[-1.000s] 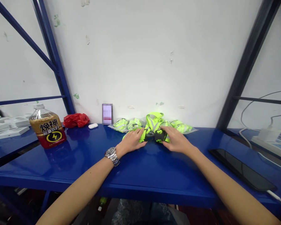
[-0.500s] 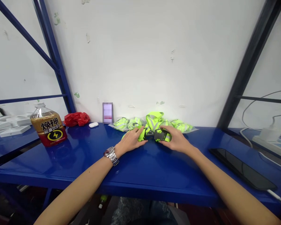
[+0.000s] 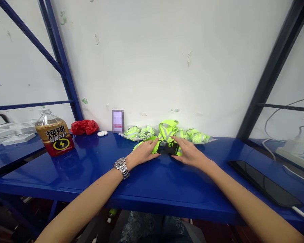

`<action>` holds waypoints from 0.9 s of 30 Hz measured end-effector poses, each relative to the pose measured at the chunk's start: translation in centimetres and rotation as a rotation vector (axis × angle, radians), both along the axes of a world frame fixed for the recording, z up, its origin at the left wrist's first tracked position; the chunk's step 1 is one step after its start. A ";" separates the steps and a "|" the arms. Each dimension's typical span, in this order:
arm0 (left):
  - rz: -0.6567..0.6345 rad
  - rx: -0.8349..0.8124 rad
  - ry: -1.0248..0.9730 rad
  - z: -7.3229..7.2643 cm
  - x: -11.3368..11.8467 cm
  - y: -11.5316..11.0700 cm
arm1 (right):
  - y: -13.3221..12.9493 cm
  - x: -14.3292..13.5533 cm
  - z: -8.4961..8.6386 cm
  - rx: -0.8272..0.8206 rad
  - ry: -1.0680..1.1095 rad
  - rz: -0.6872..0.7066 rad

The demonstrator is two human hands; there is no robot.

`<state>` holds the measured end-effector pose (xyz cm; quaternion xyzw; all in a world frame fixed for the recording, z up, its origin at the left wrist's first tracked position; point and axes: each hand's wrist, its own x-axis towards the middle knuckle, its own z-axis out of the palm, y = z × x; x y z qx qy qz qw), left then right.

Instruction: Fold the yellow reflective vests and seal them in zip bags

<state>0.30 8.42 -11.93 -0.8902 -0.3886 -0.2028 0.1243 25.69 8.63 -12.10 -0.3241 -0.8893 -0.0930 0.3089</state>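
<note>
A yellow-green reflective strap [image 3: 168, 129] with silver stripes lies bunched on the blue table, its upper loop standing up between my hands. My left hand [image 3: 145, 152], with a metal watch [image 3: 121, 167] on the wrist, grips the strap's left part. On the right, my right hand [image 3: 188, 152] is closed round the strap beside a black buckle [image 3: 171, 148]. Black parts of the strap meet between the two hands; whether the buckle is fastened cannot be made out. Clear bags with similar straps [image 3: 132, 132] [image 3: 198, 135] lie behind, along the wall.
A large drink bottle [image 3: 54, 133], a red plastic bag [image 3: 84, 127], a white case [image 3: 102, 133] and an upright phone [image 3: 118, 120] stand or lie at the left. A black phone [image 3: 264, 182] on a cable and a white power strip [image 3: 297, 153] are at the right.
The black buckle pieces between my hands have come closer together, and my right hand has shifted slightly toward my left. The view has moved a little.
</note>
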 end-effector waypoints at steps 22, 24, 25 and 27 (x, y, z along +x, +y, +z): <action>-0.220 -0.217 -0.280 -0.5 6.6 -4.6 | -0.7 -0.5 2.2 -0.185 0.528 -0.142; -0.171 -0.361 -0.565 -0.6 6.5 -3.7 | -0.4 -0.3 2.1 -0.222 0.570 -0.105; -0.147 -0.422 -0.700 -0.5 6.3 -3.2 | -0.3 -0.2 2.0 -0.236 0.586 -0.089; -0.095 -0.530 -0.925 -0.4 5.7 -2.2 | -0.2 -0.1 2.0 -0.264 0.612 -0.063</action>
